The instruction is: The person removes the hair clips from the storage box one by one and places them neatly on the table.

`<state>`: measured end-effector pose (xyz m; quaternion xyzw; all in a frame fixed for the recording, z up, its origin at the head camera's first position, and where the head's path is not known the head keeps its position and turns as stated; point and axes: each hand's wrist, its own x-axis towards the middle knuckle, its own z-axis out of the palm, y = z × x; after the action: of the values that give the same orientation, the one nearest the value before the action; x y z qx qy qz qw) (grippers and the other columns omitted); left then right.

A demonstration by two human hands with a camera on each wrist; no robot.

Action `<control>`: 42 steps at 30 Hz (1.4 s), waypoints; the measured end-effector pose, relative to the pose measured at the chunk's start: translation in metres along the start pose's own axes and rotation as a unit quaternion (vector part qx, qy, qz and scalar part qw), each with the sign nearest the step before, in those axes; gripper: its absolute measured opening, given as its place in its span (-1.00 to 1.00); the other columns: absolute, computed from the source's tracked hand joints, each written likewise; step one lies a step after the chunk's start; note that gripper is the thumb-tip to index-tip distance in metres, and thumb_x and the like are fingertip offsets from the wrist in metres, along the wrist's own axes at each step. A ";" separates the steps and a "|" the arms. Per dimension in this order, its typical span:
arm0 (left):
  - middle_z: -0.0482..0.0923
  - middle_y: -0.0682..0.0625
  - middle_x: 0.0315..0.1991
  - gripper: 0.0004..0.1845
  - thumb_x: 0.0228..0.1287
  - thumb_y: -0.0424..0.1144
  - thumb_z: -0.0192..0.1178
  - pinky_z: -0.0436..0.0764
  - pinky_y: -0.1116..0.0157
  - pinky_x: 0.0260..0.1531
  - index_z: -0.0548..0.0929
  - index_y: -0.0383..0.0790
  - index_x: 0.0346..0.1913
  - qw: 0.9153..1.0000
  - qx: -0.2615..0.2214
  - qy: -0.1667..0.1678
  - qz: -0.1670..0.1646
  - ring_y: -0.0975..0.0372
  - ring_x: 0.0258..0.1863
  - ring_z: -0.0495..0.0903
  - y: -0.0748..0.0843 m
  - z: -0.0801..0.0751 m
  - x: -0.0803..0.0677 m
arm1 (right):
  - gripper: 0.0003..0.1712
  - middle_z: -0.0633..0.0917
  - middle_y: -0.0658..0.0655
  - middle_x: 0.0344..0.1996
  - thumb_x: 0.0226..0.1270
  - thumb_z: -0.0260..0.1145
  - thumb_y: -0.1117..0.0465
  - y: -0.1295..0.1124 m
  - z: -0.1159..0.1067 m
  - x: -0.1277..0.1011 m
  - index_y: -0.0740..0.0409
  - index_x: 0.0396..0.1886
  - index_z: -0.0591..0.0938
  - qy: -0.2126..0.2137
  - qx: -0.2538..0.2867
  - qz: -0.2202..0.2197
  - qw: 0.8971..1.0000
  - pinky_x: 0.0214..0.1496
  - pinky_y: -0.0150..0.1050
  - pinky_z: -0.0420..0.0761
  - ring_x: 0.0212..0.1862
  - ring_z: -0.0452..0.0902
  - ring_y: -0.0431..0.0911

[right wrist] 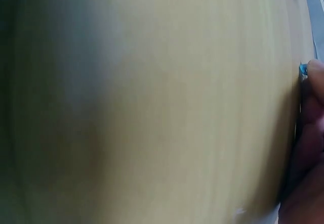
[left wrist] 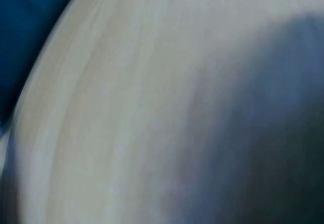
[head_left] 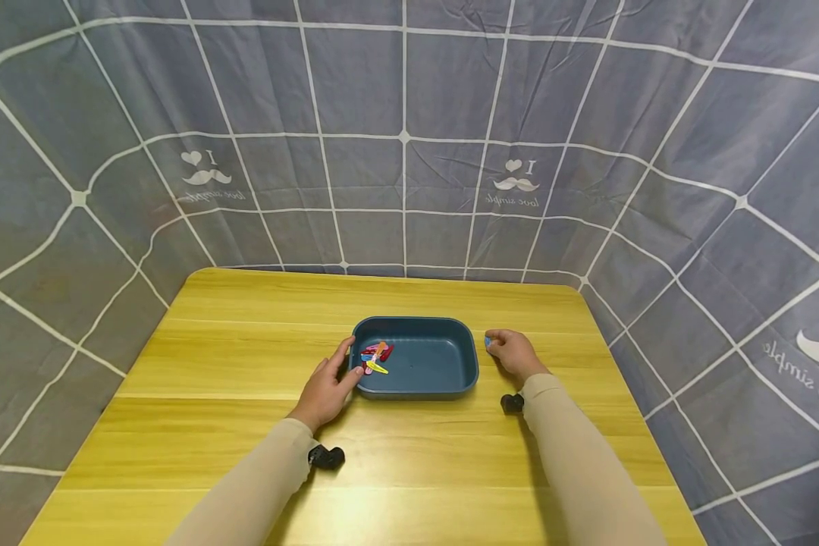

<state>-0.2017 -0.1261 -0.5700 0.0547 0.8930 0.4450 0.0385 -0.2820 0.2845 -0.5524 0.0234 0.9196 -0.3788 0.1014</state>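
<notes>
A dark blue rectangular bin [head_left: 419, 396] stands on the wooden table. Several small hair clips [head_left: 377, 367] in red, yellow, orange, blue and pink lie heaped at its left end. My left hand [head_left: 324, 394] rests against the bin's left side, fingers extended along the rim and thumb by the clips. To the right of the bin, my right hand [head_left: 514, 353] pinches a small blue hair clip [head_left: 487, 343] just above or on the table. The right wrist view shows the blue clip [right wrist: 302, 69] at the fingertips, mostly hidden. The left hand lies outside its wrist view.
The yellow wood-grain table [head_left: 246, 326] extends around the bin on all sides. A grey curtain [head_left: 368, 174] with white grid lines hangs behind it and along both sides. Black wrist cameras [head_left: 326, 457] sit at both cuffs. Both wrist views are blurred.
</notes>
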 end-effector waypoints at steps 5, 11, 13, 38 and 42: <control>0.36 -0.20 0.57 -0.30 0.60 0.13 0.11 0.09 -0.33 0.60 0.13 0.33 0.68 1.000 0.000 0.000 0.001 -0.33 0.64 0.06 0.000 -0.001 0.000 | -0.53 0.70 0.31 0.17 0.63 0.19 0.23 -0.002 0.002 0.000 0.25 0.43 0.57 0.000 -0.014 -0.005 1.000 0.39 0.13 0.57 0.24 0.59 0.20; 0.30 -0.21 0.60 -0.29 0.61 0.13 0.10 0.07 -0.36 0.58 0.13 0.30 0.68 1.000 0.000 -0.001 -0.001 -0.35 0.64 0.03 0.001 -0.001 -0.001 | -0.52 0.65 0.34 0.30 0.64 0.20 0.22 -0.001 0.003 0.000 0.25 0.45 0.55 -0.005 -0.010 -0.005 1.000 0.47 0.17 0.52 0.35 0.54 0.25; 0.29 -0.21 0.60 -0.29 0.61 0.13 0.10 0.07 -0.37 0.58 0.13 0.29 0.69 1.000 0.002 0.000 0.000 -0.35 0.64 0.03 0.001 -0.001 0.000 | -0.52 0.64 0.35 0.31 0.65 0.18 0.22 -0.001 0.003 -0.001 0.25 0.46 0.54 -0.007 -0.013 -0.008 1.000 0.47 0.18 0.51 0.36 0.53 0.26; 0.43 -0.19 0.53 -0.30 0.60 0.07 0.14 0.09 -0.21 0.65 0.15 0.31 0.67 1.000 -0.009 0.004 0.020 -0.20 0.59 0.29 -0.001 0.003 0.000 | -0.52 0.60 0.33 0.39 0.65 0.17 0.23 0.002 0.001 0.000 0.26 0.45 0.56 -0.010 -0.009 -0.002 1.000 0.53 0.20 0.45 0.48 0.43 0.30; 0.42 -0.20 0.54 -0.30 0.61 0.06 0.14 -0.05 -0.11 0.70 0.14 0.30 0.68 1.000 -0.011 0.002 0.022 -0.16 0.57 0.34 -0.001 0.002 0.001 | -0.52 0.59 0.34 0.40 0.65 0.18 0.23 0.002 0.001 0.000 0.26 0.46 0.55 -0.012 -0.003 0.001 1.000 0.52 0.20 0.46 0.47 0.43 0.30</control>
<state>-0.2021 -0.1247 -0.5719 0.0732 0.8867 0.4557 0.0271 -0.2814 0.2857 -0.5546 0.0192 0.9195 -0.3760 0.1126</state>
